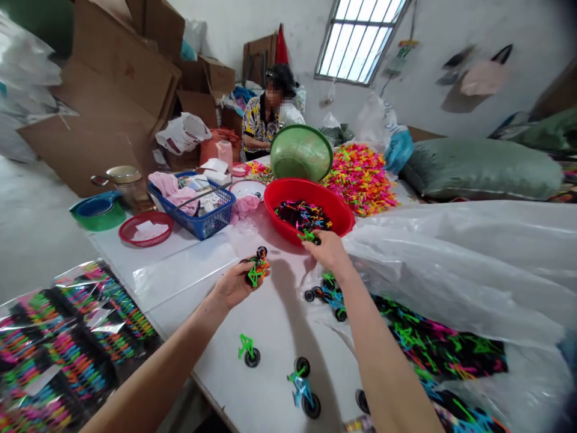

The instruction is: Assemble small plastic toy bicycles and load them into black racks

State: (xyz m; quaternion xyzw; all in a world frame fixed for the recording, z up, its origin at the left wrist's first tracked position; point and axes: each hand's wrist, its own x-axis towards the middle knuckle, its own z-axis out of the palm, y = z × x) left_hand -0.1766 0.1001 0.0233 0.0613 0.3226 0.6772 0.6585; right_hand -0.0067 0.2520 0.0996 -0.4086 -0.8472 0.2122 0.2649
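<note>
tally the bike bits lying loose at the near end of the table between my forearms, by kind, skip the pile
green frame with one wheel: 1
blue bike with two wheels: 1
part-hidden wheel: 1
total: 3

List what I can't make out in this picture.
All in the head view:
- Toy bike pieces in the left hand: exact count, hidden by fingers and overlap.
- Green piece in the right hand: full shape, too small and partly covered by fingers.
- Black wheel: what it joins, hidden by the right forearm.
- Other person's hands: behind the green basin.
- Bagged packs: total, cut off by the left edge.
</note>
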